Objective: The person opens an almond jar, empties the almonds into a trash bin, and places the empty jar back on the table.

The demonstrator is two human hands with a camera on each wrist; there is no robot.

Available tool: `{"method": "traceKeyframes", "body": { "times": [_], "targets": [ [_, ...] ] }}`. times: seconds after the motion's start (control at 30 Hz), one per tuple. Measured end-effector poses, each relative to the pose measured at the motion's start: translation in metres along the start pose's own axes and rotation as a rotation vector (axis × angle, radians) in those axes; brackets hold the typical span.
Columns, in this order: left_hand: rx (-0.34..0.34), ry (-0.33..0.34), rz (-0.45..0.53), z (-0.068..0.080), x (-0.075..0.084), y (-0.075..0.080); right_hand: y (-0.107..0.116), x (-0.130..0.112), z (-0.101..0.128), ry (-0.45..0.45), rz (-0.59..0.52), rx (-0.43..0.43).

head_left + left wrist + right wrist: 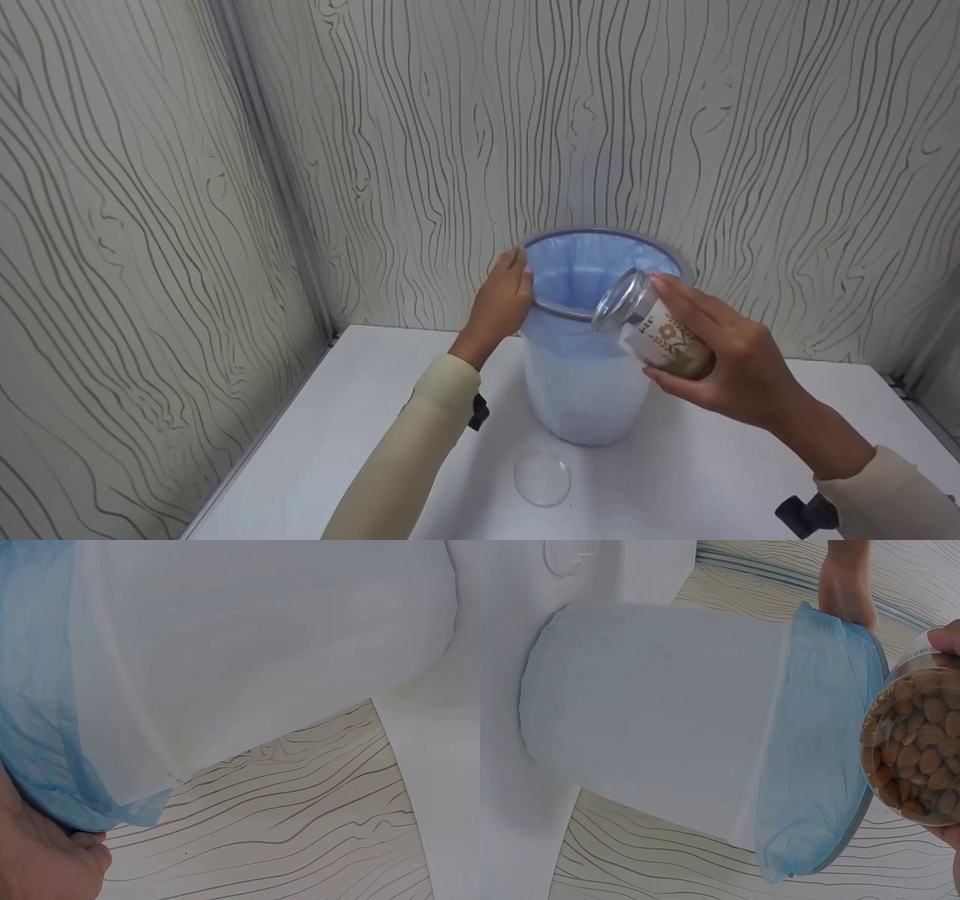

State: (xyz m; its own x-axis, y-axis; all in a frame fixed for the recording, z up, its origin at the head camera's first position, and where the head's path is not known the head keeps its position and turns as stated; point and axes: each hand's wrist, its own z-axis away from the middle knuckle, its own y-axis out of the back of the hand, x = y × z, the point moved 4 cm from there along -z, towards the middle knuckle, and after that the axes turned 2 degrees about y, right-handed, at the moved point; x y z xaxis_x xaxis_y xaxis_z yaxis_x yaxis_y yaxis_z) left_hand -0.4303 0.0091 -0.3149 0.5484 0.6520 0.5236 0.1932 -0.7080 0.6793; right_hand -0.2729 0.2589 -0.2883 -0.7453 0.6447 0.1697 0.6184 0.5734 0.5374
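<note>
On white table (337, 420) | bin (585, 390): left hand (504, 300) grips rim | jar (660, 330): uncapped, clasped in right hand (739, 360), tilted over bin, nuts still inside | lid (542, 479): set down in front.

The jar (660, 330) has a white label (664, 337) with a brown flower picture and some tiny dark marks above it, but they are too small and blurry to read, and there are no other words anywhere

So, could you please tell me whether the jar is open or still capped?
Open. The jar in the right hand shows a bare mouth, tipped toward the bin; a clear lid lies on the table.
</note>
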Motion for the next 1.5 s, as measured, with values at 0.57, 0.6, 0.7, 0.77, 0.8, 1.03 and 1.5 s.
{"method": "traceKeyframes", "body": {
  "times": [0.57, 0.6, 0.7, 0.77, 0.8, 1.03, 1.5],
  "targets": [
    [-0.017, 0.0, -0.014, 0.0, -0.002, 0.0, 0.002, 0.013, -0.004, -0.04, -0.11, -0.054],
    [-0.018, 0.0, -0.015, 0.0, -0.002, -0.001, 0.002, 0.013, -0.003, -0.041, -0.107, -0.053],
    [-0.021, 0.002, -0.015, -0.001, -0.001, -0.001, 0.003, 0.015, -0.003, -0.053, -0.086, -0.059],
    [-0.021, 0.005, -0.019, -0.001, -0.001, -0.001, 0.004, 0.017, -0.003, -0.069, -0.071, -0.069],
    [-0.02, 0.005, -0.022, -0.001, -0.001, -0.001, 0.004, 0.018, -0.004, -0.079, -0.064, -0.076],
    [-0.01, -0.005, -0.016, -0.002, 0.001, 0.001, 0.006, 0.026, -0.008, -0.107, -0.047, -0.068],
    [0.003, 0.003, -0.007, -0.003, -0.001, 0.0, 0.008, 0.024, -0.013, -0.169, 0.001, -0.104]
  ]
}}
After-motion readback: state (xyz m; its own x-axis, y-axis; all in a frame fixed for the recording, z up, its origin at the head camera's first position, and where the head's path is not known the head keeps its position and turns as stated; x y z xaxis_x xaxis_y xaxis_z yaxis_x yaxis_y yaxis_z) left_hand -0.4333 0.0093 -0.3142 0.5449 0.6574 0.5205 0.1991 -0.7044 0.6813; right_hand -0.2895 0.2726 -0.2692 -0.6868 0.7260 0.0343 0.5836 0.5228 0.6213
